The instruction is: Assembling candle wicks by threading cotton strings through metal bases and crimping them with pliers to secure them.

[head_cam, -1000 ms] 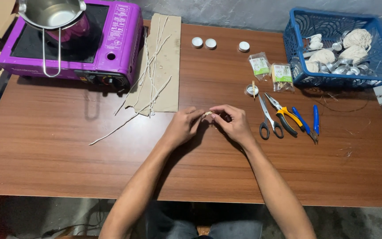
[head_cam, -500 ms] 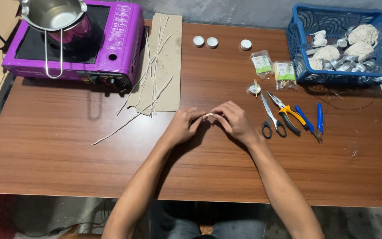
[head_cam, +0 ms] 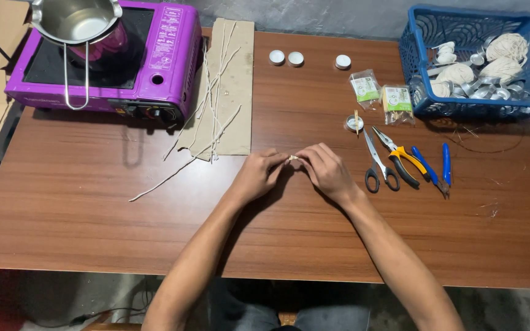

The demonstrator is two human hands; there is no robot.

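Both hands meet at the middle of the wooden tabletop (head_cam: 93, 220), slightly toward the far edge. The left hand (head_cam: 257, 176) and right hand (head_cam: 325, 173) have their fingertips curled shut and pinched together on a small pale piece (head_cam: 292, 159), which shows only as a speck between them; what kind of part it is cannot be told. To work such a small piece well, keep both wrists resting on the tabletop for support, hold the pinch light enough not to crush or bend it, and keep it low over the surface so a slip does not send it far. Just right of the right hand lie scissors (head_cam: 376, 165), yellow-handled pliers (head_cam: 400, 156) and blue-handled tools (head_cam: 437, 171). Toward the far left corner stands a purple portable stove (head_cam: 154, 67) bearing a steel pot (head_cam: 75, 21); beside it a cardboard strip (head_cam: 231, 92) carries thin pale sticks (head_cam: 213, 104). A blue basket (head_cam: 418, 98) occupies the far right corner, with small round cups (head_cam: 286, 58) near the far edge.
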